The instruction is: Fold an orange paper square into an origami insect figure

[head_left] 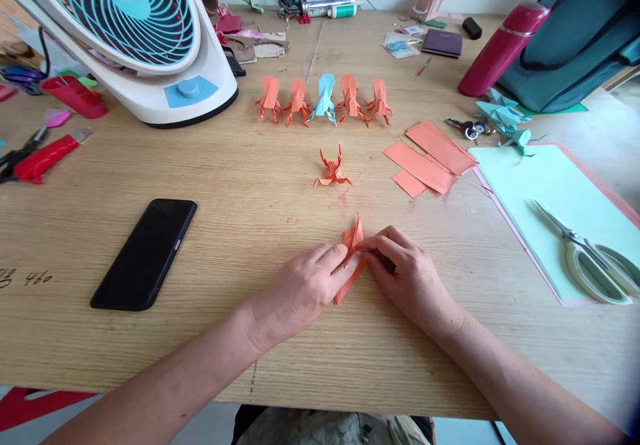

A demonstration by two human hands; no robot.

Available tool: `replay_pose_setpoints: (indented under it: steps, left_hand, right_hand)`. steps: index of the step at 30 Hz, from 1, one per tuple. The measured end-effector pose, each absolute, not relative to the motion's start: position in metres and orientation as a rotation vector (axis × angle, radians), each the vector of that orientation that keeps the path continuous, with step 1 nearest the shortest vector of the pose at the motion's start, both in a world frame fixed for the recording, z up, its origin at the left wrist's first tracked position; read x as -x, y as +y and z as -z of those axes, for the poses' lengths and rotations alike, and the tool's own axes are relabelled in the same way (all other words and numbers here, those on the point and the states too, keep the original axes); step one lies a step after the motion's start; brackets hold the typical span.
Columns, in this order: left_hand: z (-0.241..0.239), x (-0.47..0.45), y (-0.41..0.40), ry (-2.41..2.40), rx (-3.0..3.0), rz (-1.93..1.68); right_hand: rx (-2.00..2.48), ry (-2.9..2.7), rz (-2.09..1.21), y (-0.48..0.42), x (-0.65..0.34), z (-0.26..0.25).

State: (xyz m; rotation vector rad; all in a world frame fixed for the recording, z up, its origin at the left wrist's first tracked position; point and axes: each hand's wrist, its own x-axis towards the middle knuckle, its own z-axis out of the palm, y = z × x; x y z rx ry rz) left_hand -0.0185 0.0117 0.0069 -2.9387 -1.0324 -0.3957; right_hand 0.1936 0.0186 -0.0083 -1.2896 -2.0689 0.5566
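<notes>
A partly folded piece of orange paper (353, 235) lies on the table in front of me, its pointed tip facing away. My left hand (313, 278) holds it down, fingers across its middle. From the right side, my right hand (413, 278) pinches its edge between thumb and forefinger. Both hands hide much of the folds. Just beyond sits a finished orange origami crab-like figure (333, 170). Farther back stands a row of several similar figures, orange ones (299, 98) on either side of a blue one (326, 98).
Orange paper strips (425, 165) lie to the right, near scissors (590, 251) on pale green sheets (520, 198). A phone (145, 255) lies left, below a fan (190, 91). Far right are keys (470, 129), blue origami figures (505, 115), a magenta flask (503, 51) and a teal bag (575, 38).
</notes>
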Motion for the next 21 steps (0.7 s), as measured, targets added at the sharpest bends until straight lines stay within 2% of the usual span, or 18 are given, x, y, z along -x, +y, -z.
replay_pose_setpoints:
  steps: [12, 21]
  left_hand:
    - [-0.0047, 0.0142, 0.0103, -0.860, 2.784, 0.146]
    - [-0.0049, 0.0119, 0.0068, -0.901, 2.791, 0.094]
  right_hand:
    - [1.283, -2.051, -0.579, 0.0193, -0.1925, 0.0077]
    - [1.242, -2.003, -0.578, 0.0191, -0.1994, 0.0036]
